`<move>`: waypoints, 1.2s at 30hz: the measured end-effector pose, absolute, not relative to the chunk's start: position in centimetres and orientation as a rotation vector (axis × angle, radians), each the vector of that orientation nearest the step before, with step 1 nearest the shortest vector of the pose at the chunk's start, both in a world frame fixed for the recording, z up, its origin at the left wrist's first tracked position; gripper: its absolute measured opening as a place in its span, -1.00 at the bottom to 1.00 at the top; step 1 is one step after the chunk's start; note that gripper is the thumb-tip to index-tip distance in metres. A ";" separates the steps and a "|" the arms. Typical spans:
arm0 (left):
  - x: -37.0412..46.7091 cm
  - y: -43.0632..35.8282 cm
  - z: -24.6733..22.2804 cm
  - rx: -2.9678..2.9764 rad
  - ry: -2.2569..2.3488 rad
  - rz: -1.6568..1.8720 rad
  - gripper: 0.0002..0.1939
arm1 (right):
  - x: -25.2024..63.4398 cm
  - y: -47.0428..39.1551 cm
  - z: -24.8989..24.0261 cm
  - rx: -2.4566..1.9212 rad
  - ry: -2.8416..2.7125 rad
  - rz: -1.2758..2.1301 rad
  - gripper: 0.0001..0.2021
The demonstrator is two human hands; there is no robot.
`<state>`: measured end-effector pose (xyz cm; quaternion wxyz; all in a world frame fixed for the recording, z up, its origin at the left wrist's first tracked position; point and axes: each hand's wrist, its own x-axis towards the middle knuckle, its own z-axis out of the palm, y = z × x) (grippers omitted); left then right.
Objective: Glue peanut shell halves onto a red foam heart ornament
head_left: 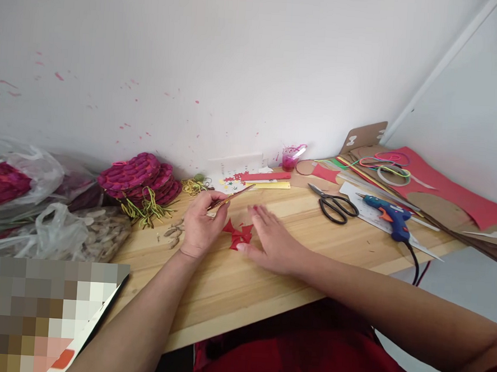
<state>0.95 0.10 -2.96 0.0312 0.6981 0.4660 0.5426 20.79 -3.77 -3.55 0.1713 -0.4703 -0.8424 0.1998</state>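
Observation:
My left hand [202,222] is closed around a slim, pointed, brownish-gold tool [242,192] whose tip slants up to the right. Its exact kind is unclear. Just right of it, several small cut pieces of red paper [241,234] lie on the wooden table [267,288]. My right hand [272,241] rests at their right side, fingers stretched out and a little blurred, the thumb touching or very near the red pieces. A few small grey-brown chips [173,233] lie left of my left hand.
Black-handled scissors [335,207] and a blue glue gun [387,214] lie to the right. Behind my hands are red and yellow paper strips [269,179] and a cup of pink liquid [290,161]. Woven magenta pads [137,173] and plastic bags [67,225] stand left; red sheet [450,187] far right.

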 end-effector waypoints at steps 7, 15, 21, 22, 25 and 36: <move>1.0 0.0 -2.8 2.112 1.423 1.739 -0.91 | 18.1 -4.9 -5.1 -1.402 -2.403 0.592 0.02; 1.1 -0.2 -3.0 2.137 1.402 1.714 -0.90 | 16.3 -4.3 -3.5 -0.954 -2.240 0.712 -0.46; 1.9 -0.7 -3.1 2.364 1.195 1.535 -0.81 | 23.1 -5.1 -1.9 -1.231 -1.697 1.160 -0.64; 2.1 -0.8 -3.2 2.406 1.158 1.495 -0.79 | 23.9 -4.9 -1.7 -1.273 -1.477 1.337 -0.62; 3.1 -1.2 -3.7 2.532 1.018 1.411 -0.78 | 25.3 -4.0 -1.2 -1.230 -1.006 1.683 -0.60; 0.2 -2.6 -2.4 2.537 1.526 0.693 -0.51 | 28.0 -0.6 -2.0 -1.264 -0.979 1.406 -0.91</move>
